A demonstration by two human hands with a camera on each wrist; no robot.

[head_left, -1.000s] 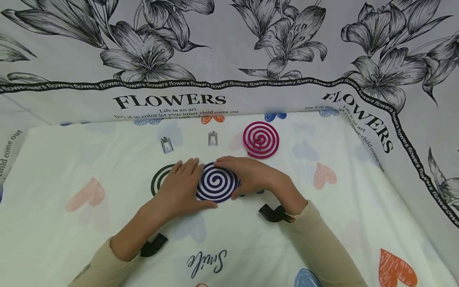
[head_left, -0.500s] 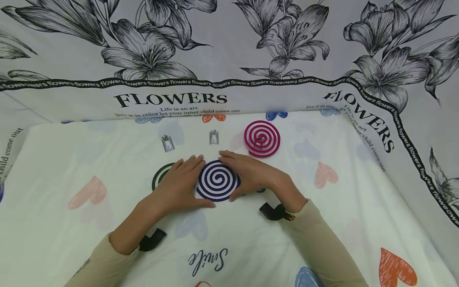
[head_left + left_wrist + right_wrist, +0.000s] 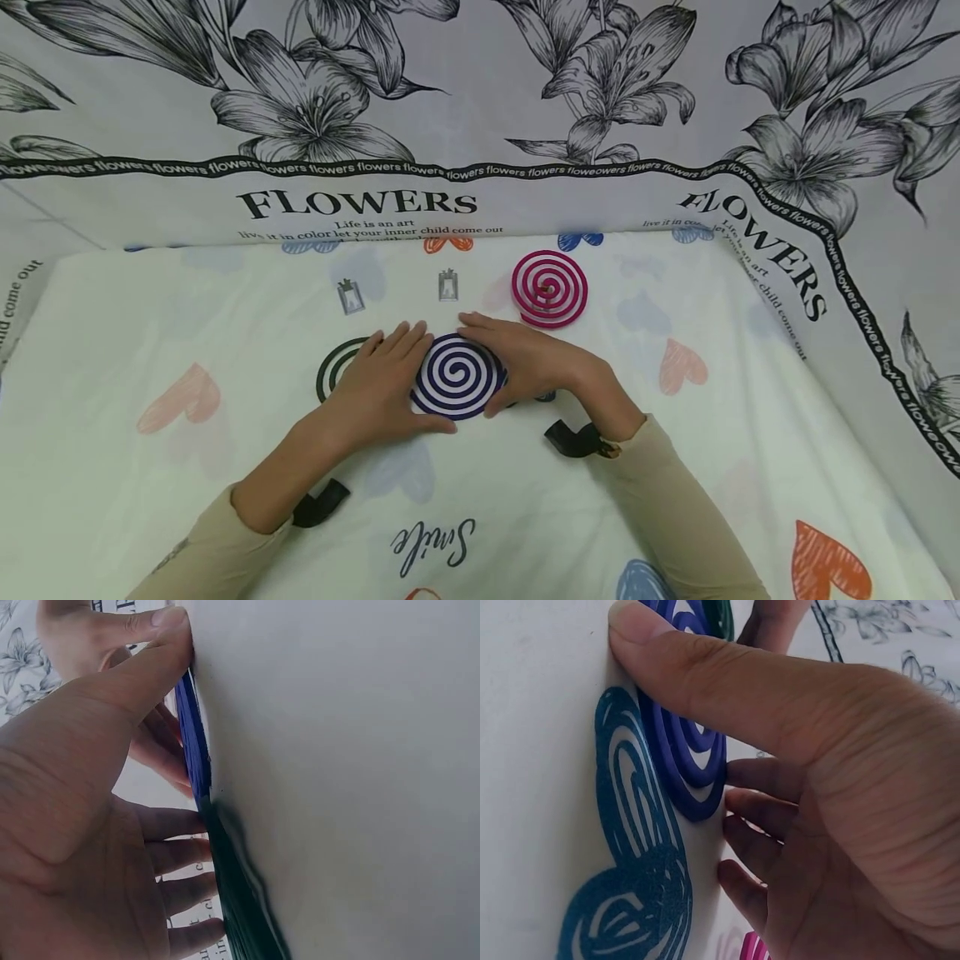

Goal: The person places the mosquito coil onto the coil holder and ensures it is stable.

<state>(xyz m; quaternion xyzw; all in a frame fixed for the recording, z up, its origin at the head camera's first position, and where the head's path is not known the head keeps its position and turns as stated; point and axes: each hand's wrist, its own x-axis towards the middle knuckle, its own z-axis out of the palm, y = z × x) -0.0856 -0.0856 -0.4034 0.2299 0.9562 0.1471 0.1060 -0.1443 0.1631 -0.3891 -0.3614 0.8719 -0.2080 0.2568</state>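
A dark blue mosquito coil [image 3: 459, 377] lies flat on the cloth between my hands. My left hand [image 3: 378, 387] rests over a dark green coil [image 3: 327, 371], its fingers mostly straight, the thumb along the blue coil's near-left side. My right hand [image 3: 532, 358] curves loosely about the blue coil's right side, its thumb near the edge. In the right wrist view, the right thumb [image 3: 697, 671] crosses in front of the blue coil [image 3: 682, 761], and the fingertips rest at the cloth beyond it. Much of the green coil is hidden under my left hand.
Two small metal coil stands [image 3: 350, 296] [image 3: 447, 285] lie farther back. A pink coil [image 3: 550, 288] sits at the back right, with what looks like another stand under its centre. The white cloth [image 3: 270, 467] bears printed hearts and lettering.
The right hand's fingers have shifted slightly away, off the blue coil's far edge. The left hand stays nearly still, and the coils keep their places; the head view has shifted a little.
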